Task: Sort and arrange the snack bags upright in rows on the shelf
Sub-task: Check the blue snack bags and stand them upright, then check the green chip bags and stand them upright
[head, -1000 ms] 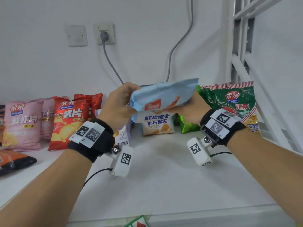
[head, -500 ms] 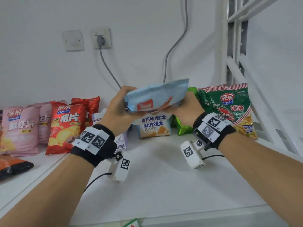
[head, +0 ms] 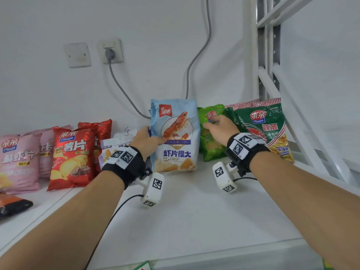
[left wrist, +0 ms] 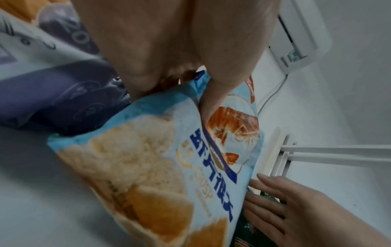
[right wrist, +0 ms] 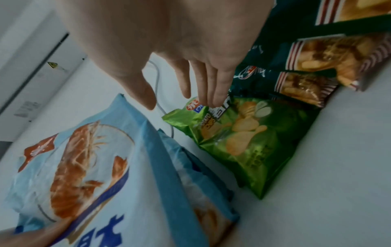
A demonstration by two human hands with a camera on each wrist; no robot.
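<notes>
Blue bag [head: 175, 133] of shrimp crisps stands upright on the white shelf [head: 194, 211], the left hand [head: 147, 142] gripping its left edge, thumb across the front. A second blue bag [right wrist: 203, 180] stands close behind it. Just to the right a lime-green chip bag [head: 211, 133] leans against the wall, and the right hand [head: 221, 128], fingers straight and spread, touches its upper front and holds nothing. Beyond it stand dark green bags [head: 261, 129] of shrimp sticks, hard against a white metal frame [head: 268, 78]. Left of the blue bag sit white-and-purple bags [head: 115, 147], partly hidden by the left wrist, then red chip bags [head: 70, 156] and pink bags [head: 18, 160], all upright. A dark bag [head: 13, 205] lies flat at the far left edge. On the white wall a grey cable [head: 120, 88] runs down from a socket [head: 110, 51] beside a switch plate [head: 78, 55]. The blue bag shows a red prawn, blue lettering and golden crisps along the bottom.
</notes>
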